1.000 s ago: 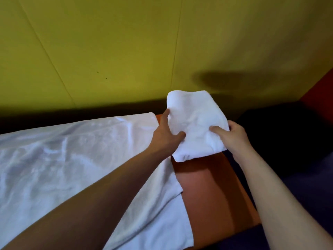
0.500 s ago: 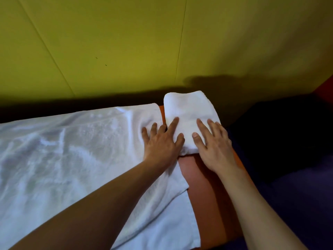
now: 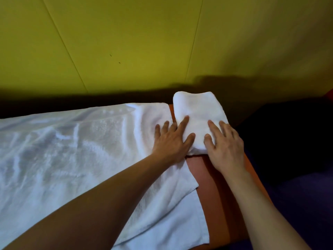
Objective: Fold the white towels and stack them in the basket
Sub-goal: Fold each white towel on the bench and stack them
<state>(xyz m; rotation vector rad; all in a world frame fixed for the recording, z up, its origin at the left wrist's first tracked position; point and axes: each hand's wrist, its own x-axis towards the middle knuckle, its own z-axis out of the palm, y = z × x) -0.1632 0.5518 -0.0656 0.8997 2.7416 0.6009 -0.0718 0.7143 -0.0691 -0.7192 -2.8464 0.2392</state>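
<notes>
Head view: folded towel point(image 3: 197, 116) lying on orange surface point(image 3: 216, 186), long axis running away from the person.
Left hand point(image 3: 171, 143): flat, fingers straight, pressing near-left edge.
Right hand point(image 3: 225, 147): flat, pressing near-right corner.
Basket: not showing.

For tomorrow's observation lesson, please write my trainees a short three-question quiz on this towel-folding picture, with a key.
1. True or false: the folded towel lies in a basket.
2. The left hand is: A) gripping a corner, B) lying flat with straight fingers, C) off the cloth.
3. What lies left of the folded towel?

Key: 1 false, it lies on the orange surface. 2 B. 3 unfolded white towels.
</notes>
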